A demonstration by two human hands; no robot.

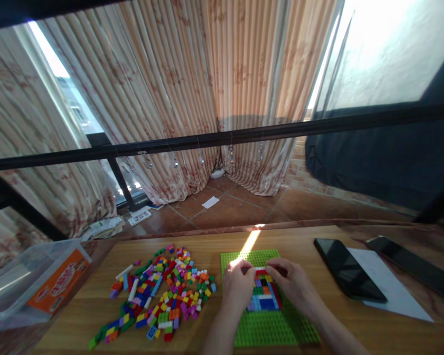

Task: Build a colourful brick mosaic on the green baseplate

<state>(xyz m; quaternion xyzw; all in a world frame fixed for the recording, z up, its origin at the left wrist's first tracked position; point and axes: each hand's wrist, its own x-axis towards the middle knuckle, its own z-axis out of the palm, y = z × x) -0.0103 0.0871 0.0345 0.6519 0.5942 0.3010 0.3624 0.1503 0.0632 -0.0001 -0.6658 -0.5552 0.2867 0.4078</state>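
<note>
A green studded baseplate [266, 328] lies on the wooden table [192, 340] in front of me. A patch of coloured bricks [264, 293] in red, blue, green, orange and white is built on its middle. My left hand [238, 283] and my right hand [292, 281] rest on the plate on either side of that patch. Both hands have their fingertips pinched together at the white brick [259, 269] on the patch's far edge. A heap of loose coloured bricks [163, 291] lies to the left of the plate.
A clear plastic box with an orange label [37, 283] stands at the table's left edge. A black phone [348, 268] lies on a white sheet [388, 286] at the right, and another dark flat device [414, 266] beyond it. A black rail [222, 140] crosses the view above the table.
</note>
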